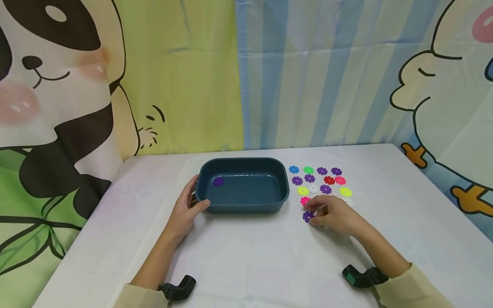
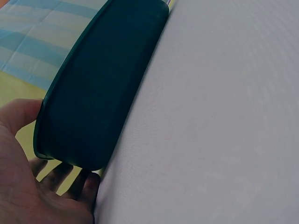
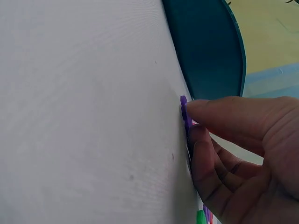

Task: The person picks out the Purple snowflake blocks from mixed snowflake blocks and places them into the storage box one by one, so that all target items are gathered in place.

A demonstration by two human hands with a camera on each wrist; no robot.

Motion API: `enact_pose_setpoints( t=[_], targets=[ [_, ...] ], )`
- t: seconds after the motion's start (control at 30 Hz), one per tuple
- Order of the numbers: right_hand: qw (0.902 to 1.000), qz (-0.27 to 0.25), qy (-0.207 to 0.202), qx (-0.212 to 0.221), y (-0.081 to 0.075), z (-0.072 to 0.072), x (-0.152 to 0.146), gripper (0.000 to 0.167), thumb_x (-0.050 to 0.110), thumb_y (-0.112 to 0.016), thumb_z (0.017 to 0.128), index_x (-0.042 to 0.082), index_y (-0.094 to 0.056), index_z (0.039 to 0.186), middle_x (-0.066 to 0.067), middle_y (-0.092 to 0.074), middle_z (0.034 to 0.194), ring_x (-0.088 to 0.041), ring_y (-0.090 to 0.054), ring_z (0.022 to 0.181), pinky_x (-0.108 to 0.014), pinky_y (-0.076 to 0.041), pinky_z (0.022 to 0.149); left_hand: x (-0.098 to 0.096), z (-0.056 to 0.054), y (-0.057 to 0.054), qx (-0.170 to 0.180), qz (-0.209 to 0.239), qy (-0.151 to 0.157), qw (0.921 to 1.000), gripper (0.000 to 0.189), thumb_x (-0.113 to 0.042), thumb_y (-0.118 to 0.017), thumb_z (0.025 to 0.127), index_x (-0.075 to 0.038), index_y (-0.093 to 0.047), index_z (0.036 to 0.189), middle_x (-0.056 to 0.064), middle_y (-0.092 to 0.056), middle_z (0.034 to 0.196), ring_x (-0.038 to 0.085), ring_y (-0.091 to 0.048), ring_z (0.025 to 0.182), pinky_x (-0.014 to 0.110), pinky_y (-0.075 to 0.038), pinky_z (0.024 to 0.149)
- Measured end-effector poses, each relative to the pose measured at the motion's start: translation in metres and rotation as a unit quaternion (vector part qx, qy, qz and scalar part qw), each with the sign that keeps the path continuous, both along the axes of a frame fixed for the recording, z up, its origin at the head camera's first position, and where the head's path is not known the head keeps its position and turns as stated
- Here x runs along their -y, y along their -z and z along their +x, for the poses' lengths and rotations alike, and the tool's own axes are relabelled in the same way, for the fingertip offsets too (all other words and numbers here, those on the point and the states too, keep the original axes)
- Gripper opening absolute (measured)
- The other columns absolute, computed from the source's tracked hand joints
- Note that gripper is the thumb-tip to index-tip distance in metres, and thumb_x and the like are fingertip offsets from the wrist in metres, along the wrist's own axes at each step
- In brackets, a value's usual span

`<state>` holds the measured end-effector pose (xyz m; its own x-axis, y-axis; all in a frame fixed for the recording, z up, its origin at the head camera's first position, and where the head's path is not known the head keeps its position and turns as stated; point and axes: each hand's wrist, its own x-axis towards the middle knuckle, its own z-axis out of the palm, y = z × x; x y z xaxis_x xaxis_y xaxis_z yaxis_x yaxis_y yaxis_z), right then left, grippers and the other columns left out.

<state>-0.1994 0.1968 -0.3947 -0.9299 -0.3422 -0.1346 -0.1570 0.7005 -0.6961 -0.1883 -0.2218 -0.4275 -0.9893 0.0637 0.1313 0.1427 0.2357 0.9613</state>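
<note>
A dark teal rectangular plastic basin [image 1: 242, 209] stands on the table. My left hand [image 1: 185, 210] grips its left end, thumb at the rim and fingers against the outer wall, as the left wrist view shows with the hand [image 2: 42, 182] around the end. Inside the basin lies one purple snowflake disc [image 1: 218, 182]. To the right of it, my right hand [image 1: 333, 214] pinches another purple snowflake disc [image 1: 307, 216] low at the tabletop. In the right wrist view the thumb touches this disc [image 3: 183, 107], seen edge-on, with the curled fingers close by.
Several loose snowflake discs lie right of the basin, among them a blue disc [image 1: 294, 169], a green disc [image 1: 308, 170], a red disc [image 1: 329, 180] and a yellow disc [image 1: 345, 191]. A pink disc [image 1: 304, 200] lies by the right fingertips. Printed curtains [image 1: 300, 77] hang behind the white table [image 1: 246, 261].
</note>
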Motion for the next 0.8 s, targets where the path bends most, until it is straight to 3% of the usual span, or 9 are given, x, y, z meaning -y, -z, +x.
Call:
enact_pose_setpoints(
  t=[0.07, 0.1, 0.27, 0.33, 0.8],
  targets=[
    [0.9998, 0.014, -0.001, -0.011, 0.0003, 0.0002, 0.0014, 0.038, 0.012, -0.086, 0.082, 0.009, -0.075, 0.118, -0.006, -0.07, 0.103, -0.019, -0.06, 0.087, -0.025, -0.056, 0.068, 0.0003, -0.0001, 0.0004, 0.0, 0.0, -0.002, 1.0, 0.078, -0.014, -0.061, 0.099, -0.019, -0.021, 0.166, 0.01, -0.026, 0.171, 0.033, -0.033, 0.154, 0.047, -0.03, 0.122],
    [0.9997, 0.02, -0.002, -0.016, 0.0004, 0.0003, 0.0018, 0.037, 0.013, -0.086, 0.082, 0.009, -0.075, 0.117, -0.005, -0.07, 0.102, -0.019, -0.06, 0.086, -0.025, -0.055, 0.067, 0.0004, -0.0001, 0.0005, 0.0, 0.0, -0.002, 1.0, 0.078, -0.015, -0.061, 0.099, -0.019, -0.021, 0.166, 0.01, -0.026, 0.171, 0.033, -0.033, 0.154, 0.045, -0.03, 0.122],
    [0.9991, 0.031, -0.008, -0.027, 0.0015, -0.0006, 0.0018, 0.032, 0.012, -0.086, 0.082, 0.01, -0.076, 0.112, -0.003, -0.068, 0.097, -0.019, -0.058, 0.083, -0.025, -0.055, 0.066, 0.0008, -0.0002, 0.001, -0.003, 0.001, -0.002, 1.0, 0.078, -0.015, -0.062, 0.099, -0.019, -0.022, 0.166, 0.01, -0.027, 0.17, 0.033, -0.034, 0.153, 0.013, -0.035, 0.109],
    [0.9991, 0.029, -0.012, -0.029, 0.0018, -0.0009, 0.0011, 0.03, 0.011, -0.086, 0.082, 0.011, -0.074, 0.11, -0.003, -0.067, 0.095, -0.019, -0.058, 0.082, -0.024, -0.054, 0.066, 0.0007, -0.0002, 0.0007, -0.004, 0.006, -0.001, 1.0, 0.078, -0.014, -0.062, 0.099, -0.018, -0.022, 0.166, 0.011, -0.027, 0.17, 0.034, -0.034, 0.153, 0.006, -0.035, 0.103],
    [0.9978, 0.017, -0.042, -0.049, 0.0034, 0.0001, -0.0059, 0.027, 0.019, -0.085, 0.085, 0.017, -0.073, 0.11, 0.001, -0.061, 0.085, -0.019, -0.055, 0.079, -0.022, -0.049, 0.064, -0.0008, 0.0012, -0.0008, -0.006, 0.023, 0.003, 0.9997, 0.079, -0.013, -0.062, 0.098, -0.015, -0.021, 0.166, 0.015, -0.027, 0.169, 0.036, -0.035, 0.152, 0.005, -0.035, 0.102]
  ],
)
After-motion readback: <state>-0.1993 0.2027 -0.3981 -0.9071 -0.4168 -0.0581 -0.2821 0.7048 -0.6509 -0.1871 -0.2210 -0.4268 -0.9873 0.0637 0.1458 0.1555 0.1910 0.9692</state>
